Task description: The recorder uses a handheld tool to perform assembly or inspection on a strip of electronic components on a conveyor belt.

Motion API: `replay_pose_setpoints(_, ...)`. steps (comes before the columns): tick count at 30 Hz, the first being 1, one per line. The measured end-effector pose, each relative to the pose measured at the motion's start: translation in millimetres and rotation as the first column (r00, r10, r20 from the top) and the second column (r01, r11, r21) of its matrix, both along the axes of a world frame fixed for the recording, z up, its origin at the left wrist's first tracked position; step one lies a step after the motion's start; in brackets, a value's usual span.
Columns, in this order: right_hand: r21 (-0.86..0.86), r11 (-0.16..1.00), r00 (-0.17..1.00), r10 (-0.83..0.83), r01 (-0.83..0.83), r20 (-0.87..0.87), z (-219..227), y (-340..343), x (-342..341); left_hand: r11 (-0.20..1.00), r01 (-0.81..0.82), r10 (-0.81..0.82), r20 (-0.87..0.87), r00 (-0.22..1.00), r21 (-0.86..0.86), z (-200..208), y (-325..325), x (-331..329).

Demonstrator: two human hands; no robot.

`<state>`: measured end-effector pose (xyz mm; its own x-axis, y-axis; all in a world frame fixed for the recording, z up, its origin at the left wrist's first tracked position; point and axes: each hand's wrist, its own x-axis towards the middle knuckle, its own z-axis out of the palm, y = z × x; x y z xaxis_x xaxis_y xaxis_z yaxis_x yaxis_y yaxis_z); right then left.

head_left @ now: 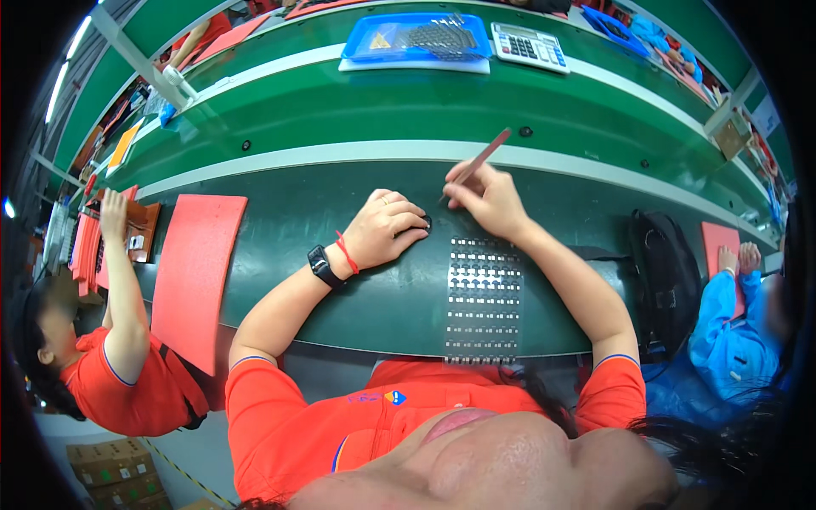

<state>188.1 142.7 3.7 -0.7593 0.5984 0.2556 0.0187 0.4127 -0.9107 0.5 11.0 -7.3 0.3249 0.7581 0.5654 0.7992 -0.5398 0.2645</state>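
Note:
My left hand (387, 228), with a black watch and a red string at its wrist, rests on the dark green table (340, 306). Its fingers close at the edge of a small black round part (427, 223), mostly covered by the fingertips. My right hand (493, 200) grips slim pinkish tweezers (490, 155), their wide end pointing up and away. Their thin tip points down to the table, a little right of the black part, apart from it. Nearer to me, below my right hand, lies a clear sheet (483, 299) with rows of small silver-and-white pieces, reaching the table's front edge.
A red foam mat (200, 263) lies to the left, beside a co-worker's arm (126, 314). At the right are a black bag (665, 285) and a co-worker in blue (727, 340). A shelf ahead bears a blue tray (416, 38) of metal parts and a calculator (529, 47).

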Motion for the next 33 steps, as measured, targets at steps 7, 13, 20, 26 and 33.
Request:
replay_pose_setpoints(7,0.022,0.992,0.982,0.122,-0.12,-0.146,63,-12,57,0.997,-0.064,0.066,0.071,0.995,-0.039,4,47,-21)
replay_pose_setpoints(13,0.411,0.832,0.836,0.493,-0.372,-0.241,132,-56,99,0.882,-0.467,0.458,0.123,0.88,0.06,-24,120,-92)
replay_pose_setpoints(20,0.418,0.849,0.87,0.441,-0.324,-0.222,135,-87,116,0.873,-0.483,0.48,0.045,0.876,0.071,-22,146,-74)
replay_pose_setpoints(26,0.442,0.846,0.86,0.439,-0.299,-0.259,135,-94,116,0.979,-0.201,0.2,0.052,0.978,0.017,-12,199,12)
replay_pose_setpoints(33,0.444,0.866,0.874,0.385,-0.23,-0.297,133,-99,116,0.912,-0.408,0.409,0.024,0.912,-0.038,-37,252,62)
